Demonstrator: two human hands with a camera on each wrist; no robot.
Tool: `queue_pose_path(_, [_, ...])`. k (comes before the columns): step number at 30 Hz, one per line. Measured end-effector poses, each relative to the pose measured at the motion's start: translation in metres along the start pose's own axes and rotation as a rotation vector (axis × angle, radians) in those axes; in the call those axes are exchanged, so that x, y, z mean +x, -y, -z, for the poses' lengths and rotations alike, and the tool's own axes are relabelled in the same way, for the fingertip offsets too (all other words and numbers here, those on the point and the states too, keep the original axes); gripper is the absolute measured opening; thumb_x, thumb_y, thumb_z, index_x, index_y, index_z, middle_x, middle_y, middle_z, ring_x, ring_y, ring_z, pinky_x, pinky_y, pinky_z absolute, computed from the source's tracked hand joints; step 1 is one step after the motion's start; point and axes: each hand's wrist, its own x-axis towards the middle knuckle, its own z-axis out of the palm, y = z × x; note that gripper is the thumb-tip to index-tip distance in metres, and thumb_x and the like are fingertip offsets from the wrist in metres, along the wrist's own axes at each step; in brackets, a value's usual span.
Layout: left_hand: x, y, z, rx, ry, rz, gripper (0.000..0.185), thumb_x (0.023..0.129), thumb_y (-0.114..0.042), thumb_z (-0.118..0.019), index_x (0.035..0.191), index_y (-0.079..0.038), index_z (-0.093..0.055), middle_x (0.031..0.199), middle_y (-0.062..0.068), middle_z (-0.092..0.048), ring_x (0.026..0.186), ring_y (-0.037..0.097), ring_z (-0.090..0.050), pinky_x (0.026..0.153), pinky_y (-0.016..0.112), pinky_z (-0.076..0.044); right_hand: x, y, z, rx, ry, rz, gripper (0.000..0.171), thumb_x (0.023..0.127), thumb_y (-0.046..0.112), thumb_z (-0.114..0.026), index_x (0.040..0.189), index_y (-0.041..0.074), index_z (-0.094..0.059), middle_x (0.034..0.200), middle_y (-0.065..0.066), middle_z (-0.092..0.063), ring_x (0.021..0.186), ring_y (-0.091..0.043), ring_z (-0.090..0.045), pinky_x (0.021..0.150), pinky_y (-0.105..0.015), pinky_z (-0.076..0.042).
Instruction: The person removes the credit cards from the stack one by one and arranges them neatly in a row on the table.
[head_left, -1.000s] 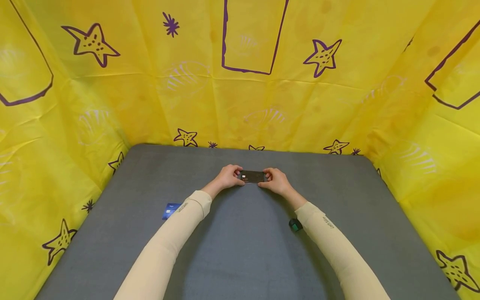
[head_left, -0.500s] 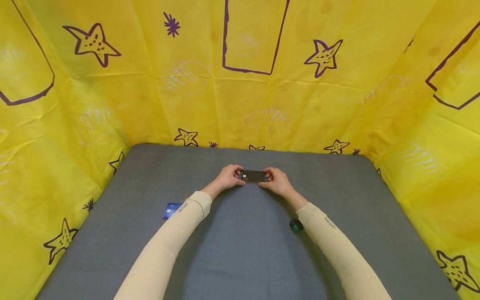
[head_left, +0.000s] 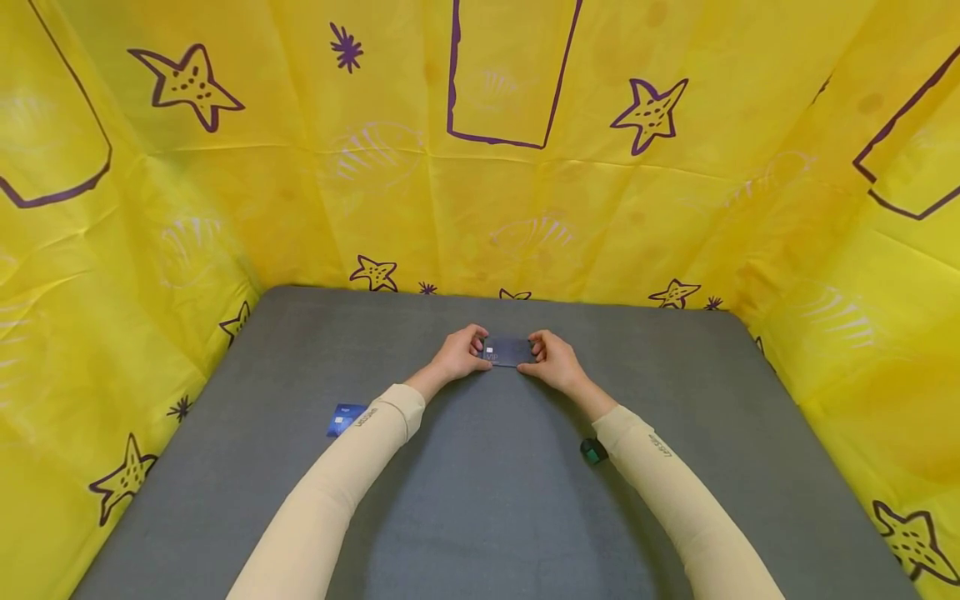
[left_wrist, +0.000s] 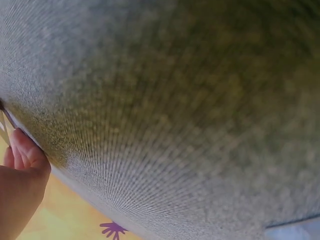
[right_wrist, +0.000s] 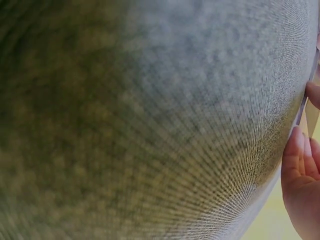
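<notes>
Pinching dark card point(head_left: 508, 352) ends, left hand point(head_left: 454, 357), right hand point(head_left: 557, 363), arms outstretched

**Matt weave below, slick sheeting around**

You had a counter point(head_left: 480, 500) covered in grey cloth, matt and finely woven; in your wrist views its ribbed weave showed thread by thread, rough-looking and without shine. The dark card point(head_left: 508, 352) you pinched between your left hand point(head_left: 454, 357) and right hand point(head_left: 557, 363) looked like smooth plastic, and its face took a soft bluish sheen. The blue card point(head_left: 343, 418) lying by your left sleeve point(head_left: 337, 492) looked smooth and faintly glossy too. Your sleeves were a cream, matt knit. The yellow backdrop point(head_left: 300, 183) read as thin plastic sheeting, creased along fold lines, slightly shiny, printed with purple stars. The small green object point(head_left: 592, 452) beside your right sleeve was too small to judge.
</notes>
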Motion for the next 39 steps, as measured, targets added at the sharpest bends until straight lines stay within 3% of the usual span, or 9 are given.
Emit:
queue_pose_path(9, [-0.002, -0.001, -0.001, -0.026, -0.012, 0.005, 0.055, 0.077, -0.006, -0.082, 0.124, -0.003, -0.054, 0.092, 0.007, -0.060, 0.081, 0.018, -0.055, 0.078, 0.031, -0.046, 0.000, 0.000, -0.002, 0.041, -0.008, 0.014, 0.055, 0.076, 0.015, -0.084, 0.119, -0.001, -0.054, 0.091, -0.009, -0.058, 0.078, -0.020, -0.054, 0.074, -0.032, -0.045])
queue_pose_path(31, [-0.011, -0.003, 0.000, -0.023, -0.061, -0.054, 0.055, 0.076, -0.003, -0.082, 0.122, -0.003, -0.053, 0.088, 0.006, -0.057, 0.078, 0.016, -0.053, 0.075, 0.030, -0.045, -0.006, 0.007, -0.003, 0.039, -0.021, 0.012, 0.057, 0.076, 0.011, -0.084, 0.121, -0.001, -0.051, 0.089, -0.008, -0.057, 0.075, -0.017, -0.054, 0.076, -0.036, -0.047])
queue_pose_path(39, [-0.018, -0.003, 0.002, -0.023, -0.042, -0.044, 0.055, 0.077, -0.004, -0.082, 0.124, -0.004, -0.053, 0.089, 0.004, -0.057, 0.078, 0.015, -0.053, 0.076, 0.030, -0.044, -0.012, 0.011, -0.002, 0.059, -0.015, 0.023, 0.055, 0.076, 0.009, -0.084, 0.120, -0.001, -0.052, 0.088, -0.008, -0.057, 0.076, -0.019, -0.055, 0.075, -0.035, -0.047])
